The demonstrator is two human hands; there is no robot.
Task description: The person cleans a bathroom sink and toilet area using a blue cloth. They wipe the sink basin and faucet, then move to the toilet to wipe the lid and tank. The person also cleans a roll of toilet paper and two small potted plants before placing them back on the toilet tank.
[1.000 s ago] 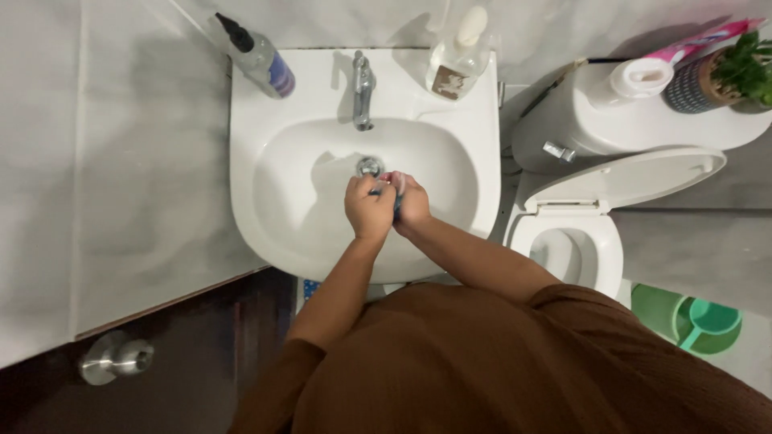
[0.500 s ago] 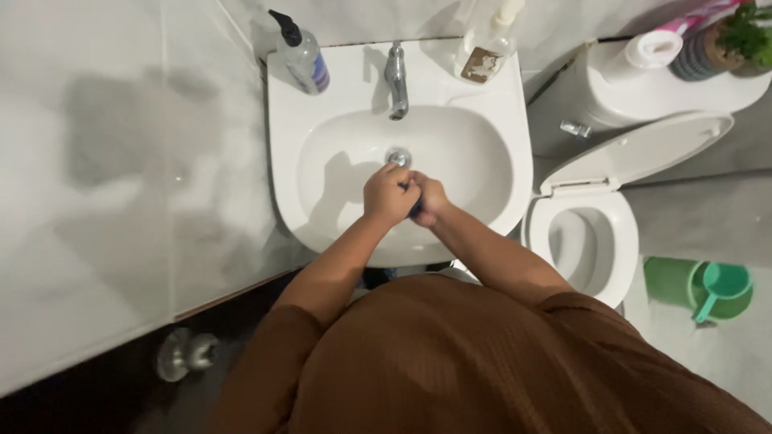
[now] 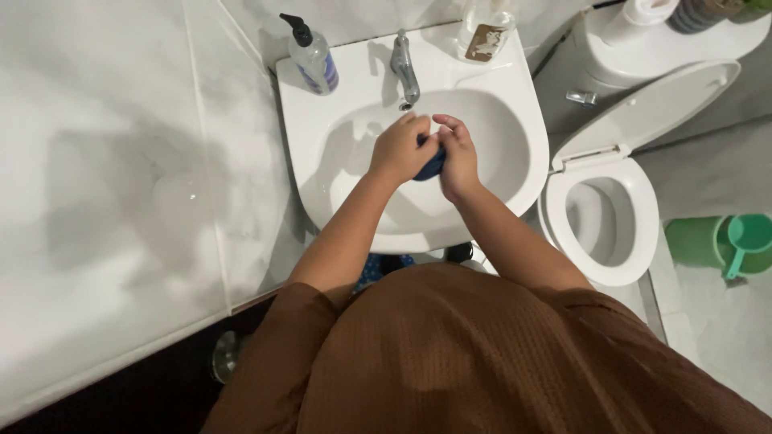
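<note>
While both hands meet over the sink (image 3: 515, 173), just below the faucet (image 3: 404, 71), a small dark blue thing (image 3: 432, 163) sits pressed between them. Left hand (image 3: 400, 150) is closed round it from one side, right hand (image 3: 457, 154) cups the other side w/ fingers bent, so any drip falls into the bowl. Only a rounded blue edge shows; it is perhaps a sponge or cloth, I cannot tell. Soap pump bottle (image 3: 314, 56) stands on the rim at left, toilet (image 3: 607, 205) w/ lid up just beside.
</note>
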